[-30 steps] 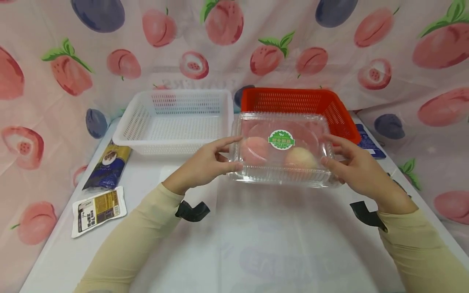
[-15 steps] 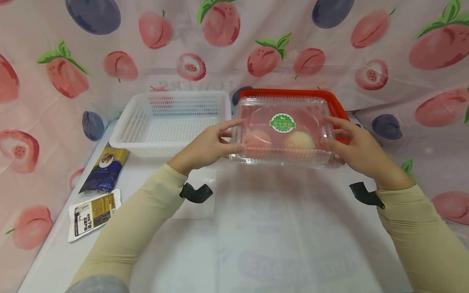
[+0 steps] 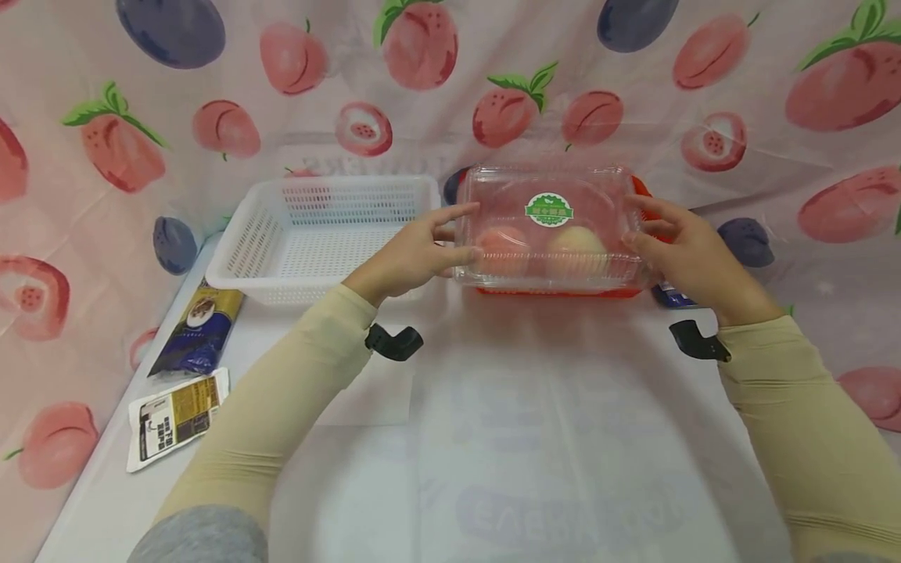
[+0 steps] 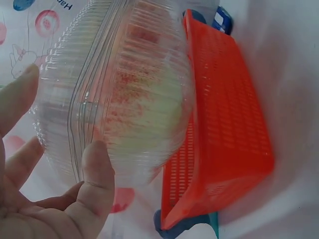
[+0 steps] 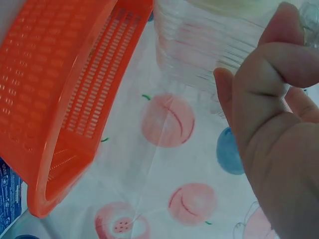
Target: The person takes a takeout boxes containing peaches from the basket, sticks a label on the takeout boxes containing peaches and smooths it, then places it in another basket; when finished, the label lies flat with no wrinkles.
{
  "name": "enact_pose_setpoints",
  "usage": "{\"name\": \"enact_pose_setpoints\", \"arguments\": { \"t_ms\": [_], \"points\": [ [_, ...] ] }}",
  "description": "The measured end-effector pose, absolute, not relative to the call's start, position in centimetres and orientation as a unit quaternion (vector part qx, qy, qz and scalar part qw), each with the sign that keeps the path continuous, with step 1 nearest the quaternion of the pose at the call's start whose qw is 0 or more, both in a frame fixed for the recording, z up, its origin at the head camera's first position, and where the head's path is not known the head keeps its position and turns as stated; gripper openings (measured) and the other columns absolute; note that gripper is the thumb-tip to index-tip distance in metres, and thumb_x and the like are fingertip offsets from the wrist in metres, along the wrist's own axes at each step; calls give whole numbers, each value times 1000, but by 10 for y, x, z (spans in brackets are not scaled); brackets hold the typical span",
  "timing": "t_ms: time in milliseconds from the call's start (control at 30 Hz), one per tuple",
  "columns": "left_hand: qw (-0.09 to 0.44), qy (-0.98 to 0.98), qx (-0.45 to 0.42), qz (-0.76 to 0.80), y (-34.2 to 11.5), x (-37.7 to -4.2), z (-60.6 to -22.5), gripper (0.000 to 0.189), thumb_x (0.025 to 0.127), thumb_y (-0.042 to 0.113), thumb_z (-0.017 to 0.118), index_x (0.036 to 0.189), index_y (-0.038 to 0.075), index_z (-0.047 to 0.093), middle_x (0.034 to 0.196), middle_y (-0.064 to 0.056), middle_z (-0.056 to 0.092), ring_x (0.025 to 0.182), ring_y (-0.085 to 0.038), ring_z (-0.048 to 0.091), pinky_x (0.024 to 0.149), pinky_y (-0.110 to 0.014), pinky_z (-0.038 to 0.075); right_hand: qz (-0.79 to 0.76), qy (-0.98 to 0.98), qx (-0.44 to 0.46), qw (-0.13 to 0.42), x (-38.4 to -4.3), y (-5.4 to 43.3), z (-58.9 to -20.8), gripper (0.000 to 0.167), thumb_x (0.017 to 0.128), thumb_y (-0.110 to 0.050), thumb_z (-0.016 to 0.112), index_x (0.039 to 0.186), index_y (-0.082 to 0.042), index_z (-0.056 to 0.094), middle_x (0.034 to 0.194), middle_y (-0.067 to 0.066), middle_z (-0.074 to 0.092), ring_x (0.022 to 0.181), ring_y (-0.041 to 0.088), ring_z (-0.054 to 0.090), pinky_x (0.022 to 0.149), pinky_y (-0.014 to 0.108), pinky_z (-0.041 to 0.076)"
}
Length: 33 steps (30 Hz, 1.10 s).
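Observation:
Between my hands is a clear plastic clamshell box (image 3: 598, 191) with a green round sticker (image 3: 549, 209) on its lid. Two peaches show through it, one pink peach (image 3: 501, 244) and one paler peach (image 3: 577, 244). My left hand (image 3: 422, 249) grips the box's left end, thumb at the front and fingers behind. At the right end my right hand (image 3: 686, 249) holds it the same way. A red perforated basket (image 4: 229, 109) lies under the box, mostly hidden by it in the head view. In the left wrist view, the box is over the basket's open side.
A white perforated basket (image 3: 317, 281) stands left of the red one. On the table's left side lie a blue-and-gold packet (image 3: 197, 328) and a white-and-gold pouch (image 3: 176, 418). A blue packet (image 3: 672, 297) lies by the right hand. A fruit-print cloth (image 3: 415, 148) hangs behind.
Both hands have carried the box away from me, up in the head view, from in front of the red basket to over it. The grips look unchanged.

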<state>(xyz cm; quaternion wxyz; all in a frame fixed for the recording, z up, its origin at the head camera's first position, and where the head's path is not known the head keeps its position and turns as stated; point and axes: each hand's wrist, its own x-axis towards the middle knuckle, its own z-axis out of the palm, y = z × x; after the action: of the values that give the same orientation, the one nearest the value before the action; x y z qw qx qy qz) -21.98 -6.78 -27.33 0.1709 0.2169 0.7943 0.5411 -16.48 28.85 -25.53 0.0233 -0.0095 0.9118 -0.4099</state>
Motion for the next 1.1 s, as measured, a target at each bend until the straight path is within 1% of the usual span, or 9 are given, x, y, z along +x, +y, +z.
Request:
{"name": "enact_pose_setpoints", "arguments": {
  "t_ms": [167, 367, 533, 633, 733, 800, 933, 1033, 1100],
  "points": [
    [171, 775, 205, 573, -58, -229, -273, 72, 91, 25, 77, 154, 29, 42, 141, -9, 49, 126, -19, 50, 84, -34, 57, -429, 903, -11, 9, -177, 295, -257, 64, 100, -44, 57, 158, -33, 31, 147, 23, 43, 120, 38, 52, 73, 23, 56],
    [161, 787, 184, 567, -49, -237, -275, 71, 92, 24, 75, 154, 30, 42, 143, -10, 48, 122, -23, 53, 87, -34, 56, -432, 902, 3, -5, -193, 299, -259, 60, 101, -46, 54, 157, -38, 33, 147, 21, 44, 122, 37, 52, 94, 47, 52],
    [151, 799, 187, 552, -42, -244, -277, 76, 91, 25, 76, 156, 34, 37, 149, -10, 43, 129, -24, 47, 95, -38, 52, -440, 898, 8, -18, -205, 302, -258, 59, 101, -45, 55, 156, -37, 34, 144, 21, 46, 118, 31, 54, 96, 42, 51],
    [157, 788, 180, 567, -38, -246, -280, 75, 93, 23, 75, 156, 34, 37, 150, -12, 42, 121, -25, 54, 93, -38, 53, -449, 893, 12, -15, -210, 304, -259, 59, 101, -45, 55, 156, -39, 34, 146, 21, 44, 119, 29, 52, 97, 44, 50],
    [166, 776, 172, 584, -37, -248, -284, 73, 94, 21, 73, 156, 33, 37, 150, -12, 43, 107, -25, 62, 88, -36, 55, -457, 889, 13, -20, -215, 306, -261, 59, 100, -44, 57, 155, -39, 36, 144, 21, 46, 117, 29, 53, 95, 38, 52],
    [170, 774, 172, 586, -37, -248, -287, 71, 94, 23, 73, 156, 32, 38, 148, -10, 45, 104, -25, 64, 86, -35, 56, -461, 887, 12, -24, -217, 309, -264, 60, 100, -44, 58, 156, -37, 36, 144, 21, 47, 117, 27, 54, 93, 34, 52],
    [179, 774, 171, 583, -38, -249, -293, 73, 94, 28, 73, 157, 30, 35, 148, -9, 44, 117, -25, 58, 89, -38, 55, -482, 876, 7, -30, -223, 319, -271, 60, 101, -40, 59, 156, -32, 37, 144, 23, 47, 109, 19, 58, 83, 25, 54],
    [177, 780, 162, 578, -42, -249, -297, 76, 93, 31, 73, 158, 31, 33, 151, -9, 41, 130, -26, 48, 91, -39, 54, -502, 864, 8, -34, -229, 328, -277, 61, 101, -36, 60, 156, -28, 37, 138, 22, 49, 99, 11, 61, 73, 18, 54],
    [171, 787, 155, 572, -44, -249, -299, 76, 93, 32, 73, 158, 31, 33, 153, -9, 39, 136, -26, 41, 93, -39, 53, -507, 861, 15, -33, -233, 333, -279, 61, 101, -36, 60, 157, -28, 36, 137, 22, 48, 96, 9, 61, 71, 17, 54]
  ]
}}
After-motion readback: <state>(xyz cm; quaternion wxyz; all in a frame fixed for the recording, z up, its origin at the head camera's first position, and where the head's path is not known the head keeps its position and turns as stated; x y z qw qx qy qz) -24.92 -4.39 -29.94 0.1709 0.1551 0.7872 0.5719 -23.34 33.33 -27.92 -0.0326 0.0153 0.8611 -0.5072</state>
